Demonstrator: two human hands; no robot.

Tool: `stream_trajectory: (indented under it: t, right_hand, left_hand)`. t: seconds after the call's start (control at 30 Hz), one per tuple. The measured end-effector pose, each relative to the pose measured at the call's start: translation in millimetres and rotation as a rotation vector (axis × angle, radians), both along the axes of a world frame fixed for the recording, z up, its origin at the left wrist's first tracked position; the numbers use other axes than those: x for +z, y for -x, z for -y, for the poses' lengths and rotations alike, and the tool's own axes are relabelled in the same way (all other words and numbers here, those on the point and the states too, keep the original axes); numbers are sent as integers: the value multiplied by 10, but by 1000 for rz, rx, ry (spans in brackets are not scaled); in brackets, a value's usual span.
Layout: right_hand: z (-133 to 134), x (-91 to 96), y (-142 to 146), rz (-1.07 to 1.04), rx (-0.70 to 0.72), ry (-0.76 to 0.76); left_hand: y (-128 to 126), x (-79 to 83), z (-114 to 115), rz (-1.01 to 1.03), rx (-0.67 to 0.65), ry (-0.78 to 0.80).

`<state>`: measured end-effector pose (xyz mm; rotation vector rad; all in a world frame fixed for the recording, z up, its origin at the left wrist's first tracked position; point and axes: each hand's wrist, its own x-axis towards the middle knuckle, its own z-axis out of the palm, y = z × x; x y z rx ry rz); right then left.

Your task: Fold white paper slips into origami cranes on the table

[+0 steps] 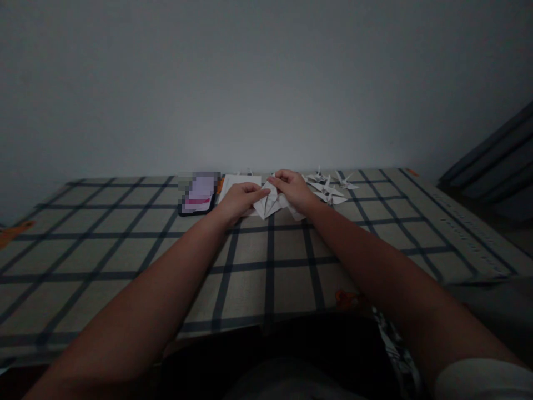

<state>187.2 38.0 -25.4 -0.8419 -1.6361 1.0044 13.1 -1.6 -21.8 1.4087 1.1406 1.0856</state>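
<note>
Between my two hands is a piece of folded white paper [267,206], pointed at its lower end and creased down the middle. My left hand [241,199] pinches its left side, thumb on top. At the upper right edge, my right hand [291,188] grips the same paper with thumb and fingertips. Sheets of white paper [239,180] lie behind and beside my left hand. Just right of my right hand sit several folded paper cranes [330,190] with pointed wings. Another white paper piece [296,213] shows partly under my right wrist.
A phone [199,193] with a lit, blurred screen lies left of the paper. The table wears a checked cloth [250,278] with orange tassels [347,298] at its edge. A pale wall [266,83] rises directly behind. Dark striped fabric [495,161] is at the far right.
</note>
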Motion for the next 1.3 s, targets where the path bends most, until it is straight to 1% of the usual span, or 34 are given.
stream_trajectory:
  t: [0.1, 0.23, 0.37, 0.43, 0.57, 0.73, 0.87, 0.97, 1.03, 1.1, 1.2, 1.3]
  right_hand:
    - [-15, -16, 7, -11, 7, 0]
    - [-37, -21, 6, -44, 41, 38]
    - [-27, 3, 4, -67, 49, 101]
    - [-6, 22, 3, -59, 50, 104]
    - [36, 50, -7, 4, 52, 45]
    - [36, 56, -24, 99, -35, -38]
    - [9, 45, -26, 88, -45, -66]
    - [-8, 51, -26, 62, -54, -85]
    - [-9, 65, -22, 58, -71, -75]
    - [-4, 78, -12, 54, -82, -51]
    - [2, 75, 10, 19, -52, 18]
    - [-4, 40, 30, -28, -6, 77]
  left_hand:
    - [4, -7, -8, -8, 5, -16]
    - [9, -11, -16, -12, 19, -22]
    - [5, 1, -11, -14, 55, -32]
    - [5, 9, -8, -23, 73, -47]
    - [3, 7, -4, -17, 77, -61]
    - [1, -11, -6, -36, 52, -51]
    - [5, -17, -18, -50, 33, -55]
    - [8, -29, -29, 3, -11, -39]
    - [10, -39, -34, 32, -23, -25]
    - [15, -44, -38, 18, -10, -40]
    - [25, -37, -47, -8, 47, -107]
    - [36, -27, -68, 15, 108, -161]
